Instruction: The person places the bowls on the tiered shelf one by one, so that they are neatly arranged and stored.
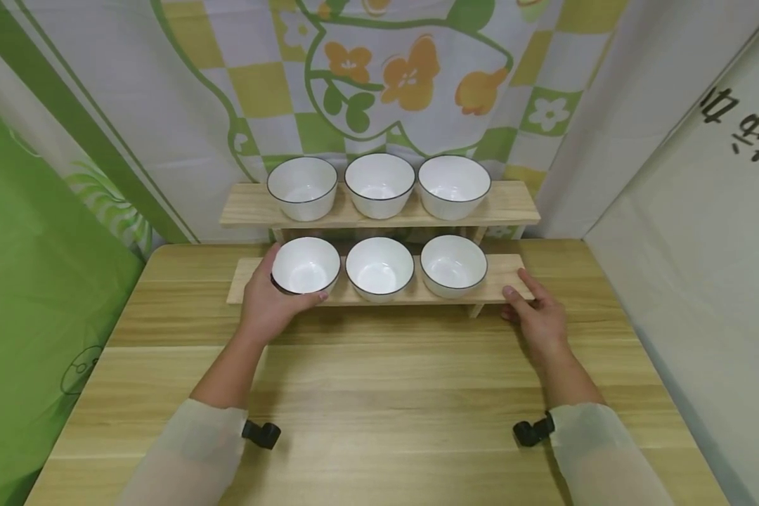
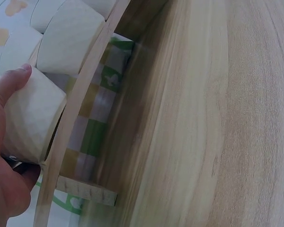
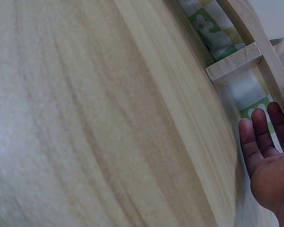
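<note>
A two-tier wooden rack carries three white, dark-rimmed bowls on each tier. My left hand [image 1: 268, 306] grips the left bowl [image 1: 306, 267] of the lower tier [image 1: 502, 270], thumb at its front and fingers round its left side. In the left wrist view this bowl [image 2: 31, 116] stands upright at the board's edge. The middle bowl [image 1: 379, 267] and right bowl [image 1: 453, 263] sit in line beside it. At the lower tier's right end, my right hand [image 1: 544, 323] holds the board's corner by thumb and index finger. Its other fingers [image 3: 248, 142] hang below the board.
Three more bowls, left [image 1: 302, 190], middle [image 1: 379, 186] and right [image 1: 454, 188], stand on the upper tier [image 1: 512, 202]. The rack is at the back of a wooden table [image 1: 379, 393], before a patterned curtain [image 1: 253, 91]. A pale wall panel [image 1: 702, 232] borders the right side.
</note>
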Motion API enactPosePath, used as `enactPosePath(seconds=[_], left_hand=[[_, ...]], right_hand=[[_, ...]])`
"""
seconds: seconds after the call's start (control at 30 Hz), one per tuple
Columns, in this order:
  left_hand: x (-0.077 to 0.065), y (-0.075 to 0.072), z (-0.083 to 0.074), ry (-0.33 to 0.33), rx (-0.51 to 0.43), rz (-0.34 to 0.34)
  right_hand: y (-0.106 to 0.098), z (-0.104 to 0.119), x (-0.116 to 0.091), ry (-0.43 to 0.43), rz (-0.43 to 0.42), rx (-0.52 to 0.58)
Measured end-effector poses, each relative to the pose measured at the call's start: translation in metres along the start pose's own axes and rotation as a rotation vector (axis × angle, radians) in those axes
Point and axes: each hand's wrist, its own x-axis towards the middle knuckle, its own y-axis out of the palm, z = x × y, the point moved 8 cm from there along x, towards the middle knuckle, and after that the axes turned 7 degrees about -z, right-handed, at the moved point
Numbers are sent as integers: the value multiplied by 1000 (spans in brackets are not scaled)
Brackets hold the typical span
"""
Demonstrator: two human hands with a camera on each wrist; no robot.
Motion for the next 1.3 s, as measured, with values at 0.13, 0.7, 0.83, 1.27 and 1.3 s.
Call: enactPosePath(seconds=[0.13,0.7,0.83,1.27,1.3], left_hand=[[0,1,2,-9,-2,-2],[2,6,2,-8,-7,26],[2,6,1,-2,-19,31],[-4,-3,4,76,-75,40],[-7,-7,5,72,-36,33]], right_hand=[[1,1,0,7,5,-15],[-1,1,3,18,-9,-11],[0,0,5,24,-13,-18],[-8,8,-1,-39,-10,-295],[-10,10,-3,-76,-5,-379]])
